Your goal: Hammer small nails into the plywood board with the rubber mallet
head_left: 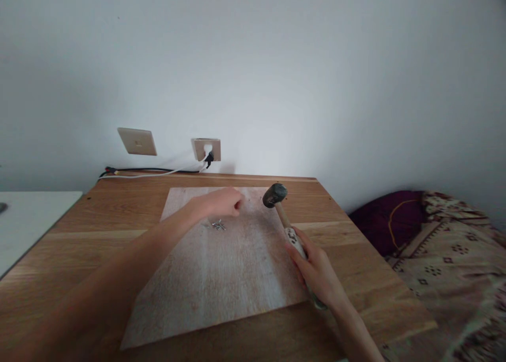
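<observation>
My right hand [314, 271] grips the wooden handle of a hammer [281, 206]. Its dark head hangs just above the far right part of a pale plywood board [221, 277]. My left hand [223, 202] reaches over the far part of the board with its fingers pinched together at the tips. What they pinch is too small to make out. Several small metal nails [217, 225] lie loose on the board just below that hand.
The board lies on a wooden table [98, 214] set against a white wall. Two wall plates [137, 141] with a plugged-in cable [158, 171] sit behind it. A white surface [27, 219] is at the left, patterned bedding [443, 262] at the right.
</observation>
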Available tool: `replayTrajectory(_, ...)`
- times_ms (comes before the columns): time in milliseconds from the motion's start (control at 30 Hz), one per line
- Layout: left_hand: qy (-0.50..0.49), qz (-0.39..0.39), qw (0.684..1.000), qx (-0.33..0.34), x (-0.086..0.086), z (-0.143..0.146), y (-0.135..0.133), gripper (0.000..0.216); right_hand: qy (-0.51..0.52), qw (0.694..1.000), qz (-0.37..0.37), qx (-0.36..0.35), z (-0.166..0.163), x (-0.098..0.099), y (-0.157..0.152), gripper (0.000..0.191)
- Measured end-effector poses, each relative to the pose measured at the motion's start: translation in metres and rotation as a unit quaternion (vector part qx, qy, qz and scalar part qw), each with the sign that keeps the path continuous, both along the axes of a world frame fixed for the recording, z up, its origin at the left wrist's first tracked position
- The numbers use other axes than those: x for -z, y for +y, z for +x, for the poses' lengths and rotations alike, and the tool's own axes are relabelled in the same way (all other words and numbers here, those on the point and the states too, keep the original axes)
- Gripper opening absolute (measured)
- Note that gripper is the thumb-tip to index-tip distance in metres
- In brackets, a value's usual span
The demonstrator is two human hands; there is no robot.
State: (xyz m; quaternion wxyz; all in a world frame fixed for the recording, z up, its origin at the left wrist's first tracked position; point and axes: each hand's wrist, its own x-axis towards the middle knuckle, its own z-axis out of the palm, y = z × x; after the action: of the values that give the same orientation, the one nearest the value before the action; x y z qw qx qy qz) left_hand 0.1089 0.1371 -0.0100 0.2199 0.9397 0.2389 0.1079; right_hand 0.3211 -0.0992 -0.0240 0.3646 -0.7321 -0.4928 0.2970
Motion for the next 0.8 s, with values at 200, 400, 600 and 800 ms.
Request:
replayTrajectory(200,-0.013,0.065,0.998,-0.008,0.010,0.027,0.020,0.015,-0.013,1.000,0.013,0.003,-0.004,-0.004,0.002,0.065)
replayTrajectory(400,-0.026,0.105,0.994,-0.015,0.020,0.037,0.024,0.021,-0.012,1.000,0.009,0.013,-0.005,-0.006,0.000,0.066)
replayTrajectory(600,-0.001,0.094,0.996,0.009,0.013,0.038,0.026,0.023,-0.024,1.000,0.011,-0.004,-0.004,-0.005,0.002,0.062)
replayTrajectory(800,-0.034,0.077,0.996,0.014,0.019,0.046,0.031,0.021,-0.020,1.000,0.014,-0.015,-0.007,-0.006,0.004,0.061)
